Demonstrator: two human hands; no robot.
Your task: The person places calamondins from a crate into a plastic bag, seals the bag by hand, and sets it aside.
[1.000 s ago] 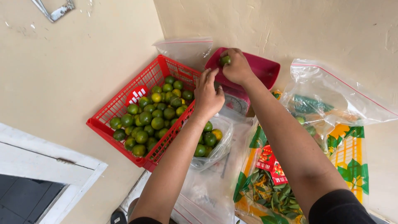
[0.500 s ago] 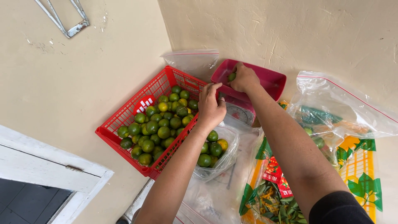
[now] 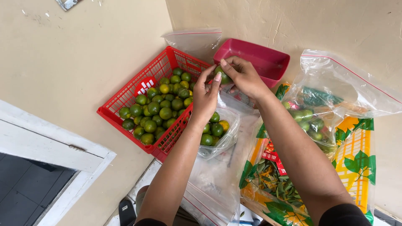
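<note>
Nearest the camera, flat clear plastic bags with red seal strips lie across the floor beside a yellow sack printed with green leaves, its open mouth showing loose leaves and stems. Just past them, a small clear bag holds a few green and yellowish citrus fruits, its side touching the near edge of the red plastic basket. The basket (white label on its mesh wall) is heaped with the same fruit; bare cream floor lies open to its left, up to a white door frame. To the right, a large clear zip bag sags over more fruit. Above the small bag, the left hand and right hand meet: fingers of both pinch one green citrus fruit. Behind them sits a dark pink tray against the wall corner.
</note>
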